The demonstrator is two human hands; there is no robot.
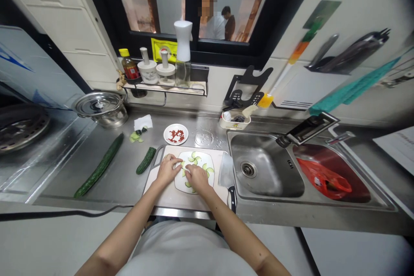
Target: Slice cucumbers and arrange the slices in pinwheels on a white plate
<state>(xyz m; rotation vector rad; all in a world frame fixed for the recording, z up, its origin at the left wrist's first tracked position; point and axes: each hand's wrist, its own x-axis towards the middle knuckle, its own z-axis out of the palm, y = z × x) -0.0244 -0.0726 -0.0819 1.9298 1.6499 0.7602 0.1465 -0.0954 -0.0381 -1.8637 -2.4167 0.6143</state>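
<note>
A white square plate [211,181] lies on a pale cutting board [161,200], with thin green-edged cucumber slices [196,158] set out in small fans. Over the plate's left side, my left hand [168,170] is closed, its fingertips pinching at a cucumber slice. My right hand [198,178] reaches over the middle, fingers bent together at a slice close to the left fingertips. Both hands partly cover the slices beneath them. A cleaver [225,170] with a black handle rests on the board's right side. Left of the board lies a cut cucumber piece [145,161].
A long cucumber [100,167] lies on the steel counter at left, near a lidded pot [105,110]. Behind the board are a small plate of red pieces [176,134] and cucumber scraps [136,137]. A double sink [268,168] with a red bag [325,181] is at right.
</note>
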